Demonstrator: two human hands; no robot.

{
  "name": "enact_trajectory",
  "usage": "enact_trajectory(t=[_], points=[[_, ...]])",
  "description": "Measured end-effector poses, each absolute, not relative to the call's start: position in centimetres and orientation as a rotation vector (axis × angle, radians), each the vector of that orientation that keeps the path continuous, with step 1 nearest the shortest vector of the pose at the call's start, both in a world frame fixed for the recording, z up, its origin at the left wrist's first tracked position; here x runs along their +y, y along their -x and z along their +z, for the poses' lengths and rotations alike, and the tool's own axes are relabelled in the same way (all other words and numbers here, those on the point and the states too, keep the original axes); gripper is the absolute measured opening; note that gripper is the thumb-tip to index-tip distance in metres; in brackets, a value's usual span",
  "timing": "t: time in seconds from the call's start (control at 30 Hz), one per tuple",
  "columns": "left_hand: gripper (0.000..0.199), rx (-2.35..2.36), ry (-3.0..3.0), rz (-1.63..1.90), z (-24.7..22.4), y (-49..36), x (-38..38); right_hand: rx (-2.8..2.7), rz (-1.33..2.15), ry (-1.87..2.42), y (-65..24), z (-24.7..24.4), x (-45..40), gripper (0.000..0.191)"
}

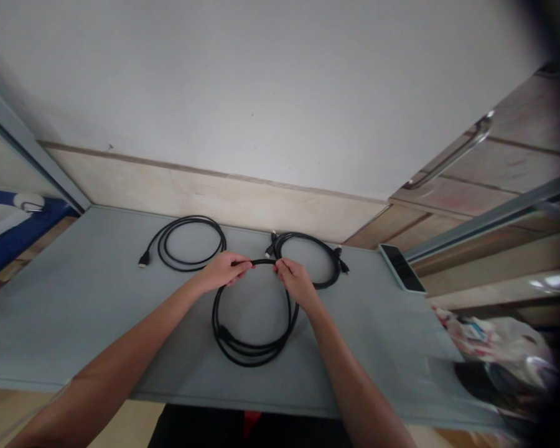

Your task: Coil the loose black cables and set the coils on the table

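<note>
Black cable (264, 261) in round loops

From my end, I cannot identify the dark object (476, 379) at right or the contents of the plastic bag (518, 339) beside it, both blurred. The left hand (224, 269) and right hand (295, 276) hide parts of the held black cable (264, 261) from me; the bottom edge crops both forearms (126, 345).
</note>
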State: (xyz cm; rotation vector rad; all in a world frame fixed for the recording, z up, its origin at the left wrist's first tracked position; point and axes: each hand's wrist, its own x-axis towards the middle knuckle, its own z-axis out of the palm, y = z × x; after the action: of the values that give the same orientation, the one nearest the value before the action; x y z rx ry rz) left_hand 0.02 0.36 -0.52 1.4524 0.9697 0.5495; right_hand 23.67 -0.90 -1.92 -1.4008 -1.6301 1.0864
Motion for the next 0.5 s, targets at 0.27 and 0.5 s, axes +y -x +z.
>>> enact_trajectory(t=[0.27, 0.5], points=[[0.039, 0.850, -1.358, 0.602, -0.2, 0.9, 0.8, -1.082, 1.119, 1.259, -25.6, -2.2, 0.3, 0.047], [0.036, 0.944, -1.428, 0.646, -0.8, 1.7, 1.4, -0.988, 1.219, 1.243, -26.2, -2.0, 0.7, 0.047]])
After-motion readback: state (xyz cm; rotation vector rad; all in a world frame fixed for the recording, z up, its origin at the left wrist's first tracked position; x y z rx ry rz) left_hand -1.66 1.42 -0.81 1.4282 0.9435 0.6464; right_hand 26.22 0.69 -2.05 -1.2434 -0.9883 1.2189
